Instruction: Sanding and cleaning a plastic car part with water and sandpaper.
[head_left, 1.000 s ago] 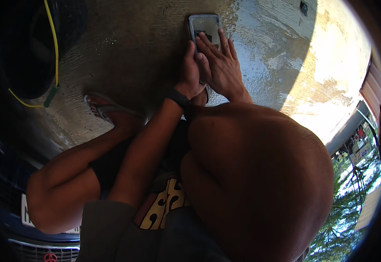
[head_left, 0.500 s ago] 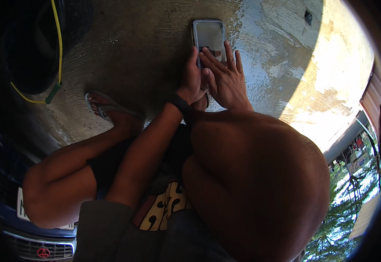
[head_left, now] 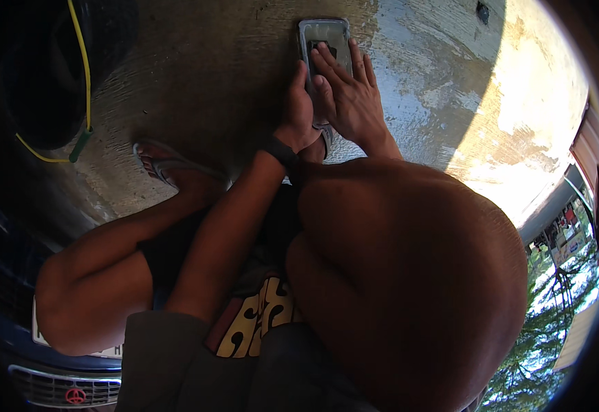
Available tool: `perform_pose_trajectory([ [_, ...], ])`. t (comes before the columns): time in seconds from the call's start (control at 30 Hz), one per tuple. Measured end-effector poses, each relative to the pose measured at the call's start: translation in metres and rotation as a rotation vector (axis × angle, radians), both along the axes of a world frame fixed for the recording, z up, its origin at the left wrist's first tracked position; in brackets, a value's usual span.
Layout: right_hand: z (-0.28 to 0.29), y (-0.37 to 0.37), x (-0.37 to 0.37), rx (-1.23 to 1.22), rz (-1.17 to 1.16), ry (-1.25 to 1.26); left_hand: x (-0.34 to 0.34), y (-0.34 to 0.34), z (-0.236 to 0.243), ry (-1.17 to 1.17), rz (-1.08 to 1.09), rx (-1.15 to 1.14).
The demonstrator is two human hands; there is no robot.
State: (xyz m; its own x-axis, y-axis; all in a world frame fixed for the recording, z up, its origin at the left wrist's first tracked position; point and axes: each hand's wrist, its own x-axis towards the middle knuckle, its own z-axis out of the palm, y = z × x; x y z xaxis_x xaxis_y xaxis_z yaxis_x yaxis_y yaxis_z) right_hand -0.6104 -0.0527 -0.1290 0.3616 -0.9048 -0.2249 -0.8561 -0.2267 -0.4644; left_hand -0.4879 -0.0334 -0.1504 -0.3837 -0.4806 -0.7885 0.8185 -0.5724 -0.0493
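Observation:
A grey rectangular slab (head_left: pixel 318 30) with a raised pale rim lies on the floor in front of me, its surface wet-looking. My left hand (head_left: pixel 297 110), with a dark band at the wrist, holds the slab along its left side; its inner fingers are partly hidden. My right hand (head_left: pixel 352 99) lies over the slab, fingers stretched forward and slightly spread. Its fingertips press on a small dark flat piece (head_left: pixel 315 47) near the far end; the rest of that piece is covered, and its kind cannot be made out.
My sandalled left foot (head_left: pixel 159 161) stands at left, and the other foot is close behind the slab. A yellow cord (head_left: pixel 84 62) with a green part hangs by a dark round shape. A car's front grille (head_left: pixel 66 388) is at lower left. The concrete floor (head_left: pixel 423 89) looks wet.
My right hand has slid toward the slab's far end, and the dark piece has moved with its fingertips. My left hand keeps its place on the slab. The whole view has shifted slightly.

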Motion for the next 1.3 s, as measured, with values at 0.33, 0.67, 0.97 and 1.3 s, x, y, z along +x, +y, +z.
perform_pose_trajectory([
  [0.33,0.01,0.007,-0.002,-0.011,-0.075,-0.002,-0.003,0.002,-0.003,0.011,0.023,-0.021],
  [0.67,0.015,0.011,0.0,0.076,-0.083,0.058,-0.004,0.007,-0.006,-0.042,-0.005,-0.04],
  [0.97,-0.004,-0.017,0.002,-0.084,-0.055,0.039,-0.008,0.002,-0.005,-0.047,-0.033,-0.085],
  [1.3,0.003,-0.013,0.008,-0.067,0.029,0.057,-0.004,0.007,-0.011,-0.111,-0.074,-0.126],
])
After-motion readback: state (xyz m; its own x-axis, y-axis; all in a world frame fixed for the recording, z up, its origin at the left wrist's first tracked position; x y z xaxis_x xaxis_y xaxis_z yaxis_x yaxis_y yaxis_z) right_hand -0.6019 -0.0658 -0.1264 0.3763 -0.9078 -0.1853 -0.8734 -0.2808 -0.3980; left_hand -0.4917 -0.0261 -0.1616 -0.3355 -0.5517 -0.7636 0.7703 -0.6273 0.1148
